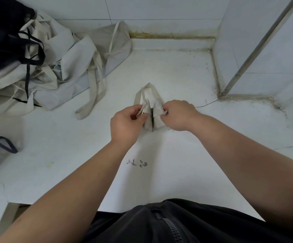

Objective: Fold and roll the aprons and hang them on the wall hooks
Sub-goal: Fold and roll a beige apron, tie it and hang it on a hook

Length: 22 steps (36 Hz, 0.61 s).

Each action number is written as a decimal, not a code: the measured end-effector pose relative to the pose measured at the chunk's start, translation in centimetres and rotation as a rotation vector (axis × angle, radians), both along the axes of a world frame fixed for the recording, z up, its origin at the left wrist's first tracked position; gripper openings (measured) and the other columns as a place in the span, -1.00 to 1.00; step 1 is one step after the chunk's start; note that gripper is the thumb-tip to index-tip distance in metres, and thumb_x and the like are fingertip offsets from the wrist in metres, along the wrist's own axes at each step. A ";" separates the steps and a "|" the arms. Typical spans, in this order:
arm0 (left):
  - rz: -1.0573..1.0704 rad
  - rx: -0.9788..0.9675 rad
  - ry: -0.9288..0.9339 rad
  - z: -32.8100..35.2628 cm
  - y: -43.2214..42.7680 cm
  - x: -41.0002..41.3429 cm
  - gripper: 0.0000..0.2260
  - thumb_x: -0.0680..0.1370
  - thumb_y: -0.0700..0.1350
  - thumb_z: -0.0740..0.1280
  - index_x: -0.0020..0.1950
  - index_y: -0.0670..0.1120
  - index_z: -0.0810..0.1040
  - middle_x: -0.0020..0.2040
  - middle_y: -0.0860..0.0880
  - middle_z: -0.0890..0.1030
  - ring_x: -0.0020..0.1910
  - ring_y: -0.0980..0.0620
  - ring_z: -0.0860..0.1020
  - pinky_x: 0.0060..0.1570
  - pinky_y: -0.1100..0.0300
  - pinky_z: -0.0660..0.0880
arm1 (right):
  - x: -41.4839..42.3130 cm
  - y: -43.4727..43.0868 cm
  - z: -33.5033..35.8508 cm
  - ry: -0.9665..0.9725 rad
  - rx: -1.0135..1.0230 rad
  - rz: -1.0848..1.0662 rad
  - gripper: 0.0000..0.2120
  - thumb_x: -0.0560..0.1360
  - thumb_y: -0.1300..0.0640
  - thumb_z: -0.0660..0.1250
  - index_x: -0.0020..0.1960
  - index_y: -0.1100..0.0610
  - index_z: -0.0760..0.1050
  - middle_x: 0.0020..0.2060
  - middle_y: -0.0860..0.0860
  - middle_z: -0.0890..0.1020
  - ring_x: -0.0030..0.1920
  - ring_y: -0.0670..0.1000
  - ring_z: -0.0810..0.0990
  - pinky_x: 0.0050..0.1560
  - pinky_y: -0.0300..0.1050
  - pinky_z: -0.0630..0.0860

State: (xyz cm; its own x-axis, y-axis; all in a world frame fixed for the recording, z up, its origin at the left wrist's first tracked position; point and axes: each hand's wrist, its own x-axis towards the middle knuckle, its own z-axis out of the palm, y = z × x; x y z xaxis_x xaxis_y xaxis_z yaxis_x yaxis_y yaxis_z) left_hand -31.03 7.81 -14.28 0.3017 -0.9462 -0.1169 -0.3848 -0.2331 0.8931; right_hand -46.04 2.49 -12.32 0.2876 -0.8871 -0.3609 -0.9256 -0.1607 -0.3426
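Roll [150, 120]: we are holding it at frame centre, low over the tabletop [186, 155], with its loop [142, 93] pointing at the wall.
Left hand [124, 123]: fingers are pinching a strap end against the left half.
Right hand [179, 114]: fingers are curling tight on the right half.
Technique: we are judging that even tension on both sides matters, leaving the loop free for a hook.
Pile [54, 71]: more aprons are lying upper left.
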 end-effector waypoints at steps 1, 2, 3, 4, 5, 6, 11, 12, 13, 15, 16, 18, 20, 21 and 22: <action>0.001 -0.002 -0.013 -0.1 -0.1 0.1 -0.82 0.48 -0.15 0.42 0.05 0.05 0.67 -0.14 0.04 0.69 -0.16 0.08 0.60 -0.08 0.29 0.49 | -0.1 0.0 0.0 -0.030 -0.009 0.015 -0.76 0.55 0.16 0.15 -0.30 0.09 0.29 -0.32 -0.01 0.41 -0.15 0.12 0.39 -0.24 -0.12 0.27; 0.001 -0.009 -0.028 -0.2 0.0 0.2 -0.82 0.49 -0.14 0.41 0.05 0.05 0.68 -0.16 0.01 0.69 -0.19 0.08 0.59 -0.11 0.31 0.48 | -0.1 0.0 0.0 -0.066 -0.024 0.024 -0.71 0.56 0.20 0.13 -0.34 0.08 0.24 -0.36 -0.02 0.38 -0.19 0.12 0.38 -0.32 -0.12 0.25; 0.002 -0.021 -0.039 -0.2 0.0 0.2 -0.82 0.49 -0.13 0.41 0.07 0.04 0.68 -0.17 0.01 0.69 -0.22 0.11 0.57 -0.13 0.36 0.47 | -0.2 0.0 0.0 -0.095 -0.050 0.024 -0.68 0.57 0.22 0.11 -0.35 0.08 0.21 -0.38 -0.02 0.35 -0.21 0.12 0.37 -0.34 -0.10 0.23; 0.002 -0.034 -0.044 -0.3 0.1 0.3 -0.82 0.50 -0.12 0.41 0.09 0.02 0.68 -0.17 0.03 0.69 -0.26 0.16 0.56 -0.16 0.43 0.45 | -0.2 0.1 -0.1 -0.117 -0.084 0.017 -0.67 0.58 0.23 0.10 -0.35 0.09 0.20 -0.38 -0.01 0.34 -0.20 0.12 0.36 -0.32 -0.08 0.22; 0.003 -0.048 -0.041 -0.3 0.1 0.3 -0.82 0.51 -0.11 0.41 0.10 0.01 0.67 -0.18 0.06 0.68 -0.29 0.22 0.54 -0.19 0.49 0.42 | -0.2 0.1 -0.4 -0.135 -0.112 0.008 -0.68 0.58 0.22 0.10 -0.34 0.11 0.22 -0.37 0.00 0.35 -0.20 0.12 0.36 -0.29 -0.08 0.22; 0.003 -0.058 -0.035 -0.3 0.2 0.3 -0.82 0.52 -0.11 0.41 0.10 0.01 0.67 -0.20 0.11 0.66 -0.30 0.26 0.53 -0.20 0.52 0.40 | -0.1 0.3 -0.5 -0.151 -0.130 0.001 -0.70 0.59 0.21 0.11 -0.32 0.12 0.26 -0.36 0.00 0.37 -0.19 0.12 0.37 -0.26 -0.08 0.23; -0.009 -0.126 -0.088 -0.5 0.2 0.4 -0.85 0.53 -0.14 0.40 0.07 -0.05 0.69 -0.20 0.16 0.60 -0.23 0.38 0.51 -0.11 0.56 0.36 | 0.1 0.8 -0.6 -0.157 -0.140 -0.018 -0.72 0.62 0.13 0.11 0.08 0.21 0.57 -0.07 0.12 0.60 0.00 0.19 0.53 0.02 0.03 0.48; -0.022 -0.144 -0.114 -0.5 0.2 0.5 -0.86 0.53 -0.15 0.40 0.06 -0.05 0.69 -0.14 0.10 0.60 -0.19 0.40 0.49 -0.09 0.58 0.33 | 0.1 0.7 -0.8 -0.163 -0.136 -0.024 -0.72 0.62 0.11 0.12 0.04 0.15 0.60 -0.07 0.12 0.59 -0.02 0.18 0.52 0.01 0.01 0.49; -0.034 -0.154 -0.131 -0.6 0.1 0.6 -0.86 0.53 -0.16 0.40 0.05 -0.05 0.69 -0.11 0.06 0.60 -0.17 0.43 0.48 -0.07 0.59 0.30 | 0.1 0.6 -0.9 -0.177 -0.148 -0.028 -0.71 0.62 0.11 0.13 -0.13 0.05 0.59 -0.15 0.12 0.53 -0.11 0.16 0.49 -0.08 -0.03 0.47; -0.046 -0.158 -0.142 -0.7 0.0 0.8 -0.87 0.53 -0.15 0.40 0.04 -0.03 0.70 -0.10 0.05 0.58 -0.15 0.46 0.46 -0.07 0.60 0.28 | 0.2 0.3 -0.8 -0.203 -0.189 -0.031 -0.58 0.61 0.12 0.15 -0.43 -0.05 0.31 -0.33 0.07 0.31 -0.31 0.11 0.34 -0.26 -0.12 0.31; -0.047 -0.161 -0.136 -0.7 -0.1 0.8 -0.87 0.53 -0.15 0.39 0.03 -0.02 0.70 -0.11 0.09 0.57 -0.14 0.44 0.47 -0.06 0.60 0.29 | 0.3 0.1 -0.5 -0.239 -0.190 -0.030 -0.55 0.61 0.13 0.15 -0.45 -0.04 0.21 -0.39 0.04 0.25 -0.37 0.07 0.28 -0.31 -0.14 0.25; -0.077 -0.172 -0.121 -0.4 -0.2 0.9 -0.87 0.54 -0.14 0.38 0.02 -0.01 0.70 -0.12 0.15 0.57 -0.11 0.33 0.51 -0.03 0.55 0.33 | 0.7 -0.1 0.3 -0.355 -0.148 -0.041 -0.58 0.62 0.14 0.16 -0.42 0.03 0.24 -0.47 -0.02 0.28 -0.44 -0.02 0.27 -0.38 -0.14 0.24; -0.139 -0.172 -0.089 0.0 -0.3 0.8 -0.88 0.56 -0.14 0.35 -0.02 -0.04 0.70 -0.19 0.17 0.59 -0.14 0.21 0.52 -0.06 0.43 0.39 | 1.2 -0.1 1.2 -0.551 -0.039 -0.121 -0.67 0.62 0.13 0.17 -0.31 0.12 0.41 -0.44 -0.06 0.43 -0.39 -0.07 0.43 -0.29 -0.24 0.42; -0.164 -0.156 -0.042 0.1 -0.4 0.7 -0.87 0.57 -0.13 0.33 -0.05 -0.05 0.69 -0.26 0.15 0.58 -0.20 0.17 0.50 -0.12 0.38 0.39 | 1.5 -0.2 1.4 -0.677 0.031 -0.180 -0.72 0.62 0.13 0.18 -0.22 0.19 0.49 -0.38 -0.05 0.51 -0.32 -0.07 0.52 -0.17 -0.21 0.54; -0.178 -0.137 0.015 0.3 -0.5 0.7 -0.85 0.58 -0.13 0.32 -0.09 -0.06 0.68 -0.33 0.11 0.54 -0.27 0.15 0.45 -0.19 0.35 0.36 | 1.7 -0.2 1.7 -0.781 0.098 -0.233 -0.75 0.62 0.14 0.20 -0.14 0.26 0.52 -0.33 -0.03 0.56 -0.26 -0.06 0.57 -0.09 -0.17 0.60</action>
State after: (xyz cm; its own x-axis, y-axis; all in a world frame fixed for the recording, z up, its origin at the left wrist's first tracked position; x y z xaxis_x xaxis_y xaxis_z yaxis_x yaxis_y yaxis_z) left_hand -30.31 7.29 -14.01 0.1278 -0.9917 0.0129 -0.3951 -0.0390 0.9178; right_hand -44.39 2.30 -10.59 0.3000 -0.9299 -0.2126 -0.4207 0.0710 -0.9044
